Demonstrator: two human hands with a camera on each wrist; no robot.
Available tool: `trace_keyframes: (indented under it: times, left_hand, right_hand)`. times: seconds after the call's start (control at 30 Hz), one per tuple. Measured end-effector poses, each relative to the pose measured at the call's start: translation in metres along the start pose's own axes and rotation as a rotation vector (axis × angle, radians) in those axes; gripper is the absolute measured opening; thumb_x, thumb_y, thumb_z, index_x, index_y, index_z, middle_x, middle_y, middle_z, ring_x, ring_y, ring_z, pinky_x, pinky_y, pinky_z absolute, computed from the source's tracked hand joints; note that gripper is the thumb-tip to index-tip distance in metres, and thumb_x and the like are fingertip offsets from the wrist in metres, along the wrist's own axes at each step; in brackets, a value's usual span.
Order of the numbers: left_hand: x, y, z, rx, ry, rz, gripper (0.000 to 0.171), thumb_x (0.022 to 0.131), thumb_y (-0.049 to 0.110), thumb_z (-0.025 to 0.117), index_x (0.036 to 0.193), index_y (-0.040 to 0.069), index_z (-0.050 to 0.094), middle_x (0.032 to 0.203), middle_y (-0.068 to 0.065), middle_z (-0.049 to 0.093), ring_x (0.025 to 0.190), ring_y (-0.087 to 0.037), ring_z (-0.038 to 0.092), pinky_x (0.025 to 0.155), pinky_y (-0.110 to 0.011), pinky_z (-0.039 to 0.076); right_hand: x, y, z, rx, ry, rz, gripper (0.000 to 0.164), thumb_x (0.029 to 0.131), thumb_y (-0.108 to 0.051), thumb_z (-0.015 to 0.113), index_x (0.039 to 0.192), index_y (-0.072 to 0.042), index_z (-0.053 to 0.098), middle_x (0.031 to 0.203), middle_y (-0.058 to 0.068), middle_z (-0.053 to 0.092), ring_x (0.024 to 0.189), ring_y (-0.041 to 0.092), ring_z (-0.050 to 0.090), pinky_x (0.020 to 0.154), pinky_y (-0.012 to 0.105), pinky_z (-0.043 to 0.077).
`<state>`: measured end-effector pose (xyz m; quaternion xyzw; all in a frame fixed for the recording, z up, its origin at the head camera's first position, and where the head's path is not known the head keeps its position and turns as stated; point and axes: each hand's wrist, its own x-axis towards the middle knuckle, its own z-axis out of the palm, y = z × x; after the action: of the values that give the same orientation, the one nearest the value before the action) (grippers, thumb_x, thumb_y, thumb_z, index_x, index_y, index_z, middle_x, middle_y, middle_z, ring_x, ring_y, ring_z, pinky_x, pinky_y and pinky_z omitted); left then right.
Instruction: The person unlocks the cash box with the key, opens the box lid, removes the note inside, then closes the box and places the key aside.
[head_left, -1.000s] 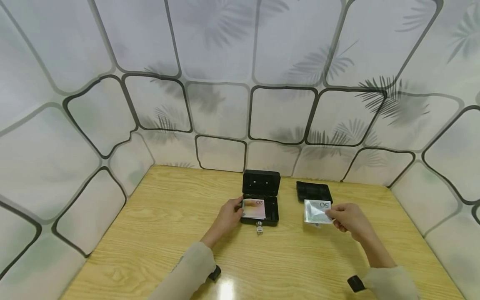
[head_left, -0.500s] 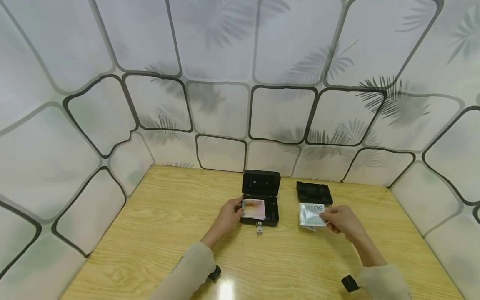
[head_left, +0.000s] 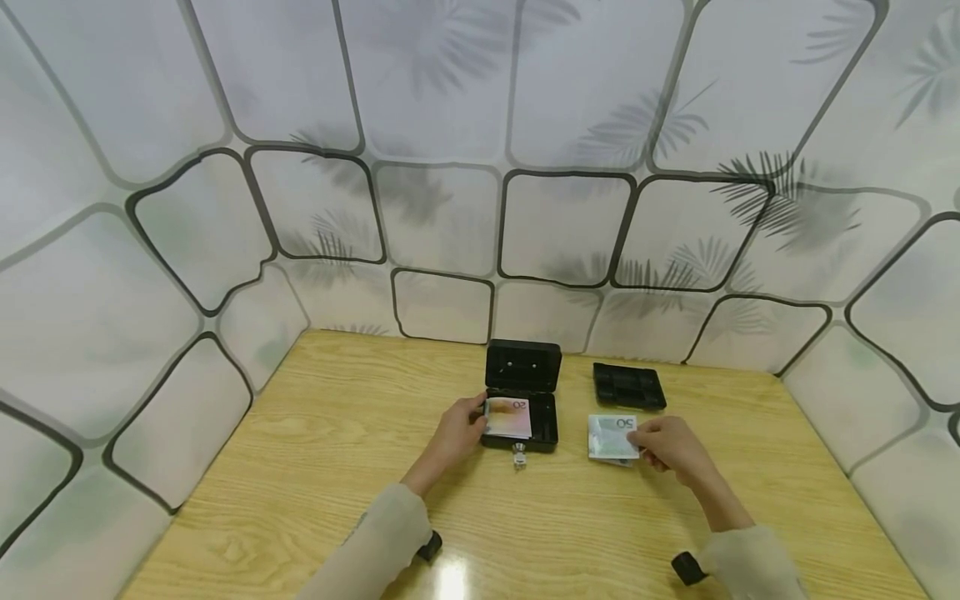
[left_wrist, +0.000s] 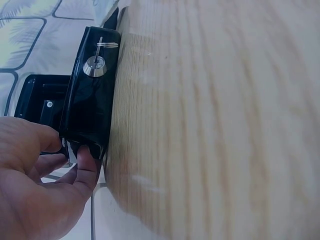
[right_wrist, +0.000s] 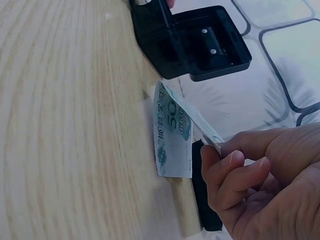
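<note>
A pale wall covering (head_left: 442, 217) with dark rounded outlines and grey fronds rises behind everything, and below it spreads my light wood-grain table (head_left: 345, 400). My pale sleeves (head_left: 382, 533) reach in from the near edge. On the table, near its far side, sits the black cash box (head_left: 543, 421) with its lid raised. My left hand (head_left: 455, 429) grips the box's left end, thumb and fingers closed around the wall. My right hand (head_left: 672, 446), to the right of the box, has thumb and forefinger pressed together on a folded note and the other fingers curled in beneath. Beyond that hand lies a black tray (head_left: 628, 387) with compartments, well apart from my fingers. The greenish 50 note (head_left: 611, 437) I am pinching by its right edge is in front of the tray, clear of the box; I cannot tell whether it touches the table. A pinkish 20 note (head_left: 510, 418) lies in the left part of the box. Smallest are the silver lock (left_wrist: 95, 66) on the box's front wall and the key (left_wrist: 98, 50) standing in it.
</note>
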<state>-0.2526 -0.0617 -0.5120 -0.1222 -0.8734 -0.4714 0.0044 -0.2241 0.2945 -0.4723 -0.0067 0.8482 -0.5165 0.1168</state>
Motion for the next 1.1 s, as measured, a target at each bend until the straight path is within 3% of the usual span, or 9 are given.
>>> trace_keyframes:
  times: [0.5, 0.8, 1.1]
  left_hand:
    - [0.0, 0.001, -0.001, 0.001, -0.003, 0.0, 0.048, 0.101, 0.0, 0.06, 0.146, -0.011, 0.049, 0.136, -0.032, 0.057, 0.127, -0.04, 0.056, 0.1, -0.052, 0.049]
    - [-0.001, 0.003, -0.002, -0.004, -0.022, -0.016, 0.048, 0.103, 0.002, 0.058, 0.148, -0.01, 0.048, 0.138, -0.031, 0.055, 0.127, -0.038, 0.056, 0.095, -0.048, 0.05]
    - [0.0, 0.003, -0.002, -0.005, -0.019, -0.012, 0.048, 0.103, 0.001, 0.058, 0.148, -0.01, 0.047, 0.137, -0.031, 0.055, 0.123, -0.037, 0.058, 0.094, -0.046, 0.051]
  right_hand:
    - [0.008, 0.007, 0.01, -0.06, 0.025, 0.008, 0.028, 0.099, -0.006, 0.064, 0.073, 0.003, 0.065, 0.055, 0.001, 0.052, 0.049, 0.01, 0.04, 0.046, 0.024, 0.036]
    - [0.015, 0.012, 0.019, -0.115, 0.077, -0.029, 0.039, 0.097, -0.005, 0.065, 0.061, -0.009, 0.05, 0.051, 0.0, 0.047, 0.046, 0.011, 0.038, 0.045, 0.025, 0.033]
    - [0.018, 0.016, 0.027, -0.229, 0.163, -0.023, 0.024, 0.094, -0.007, 0.068, 0.071, -0.002, 0.065, 0.05, 0.0, 0.052, 0.044, 0.012, 0.045, 0.044, 0.025, 0.037]
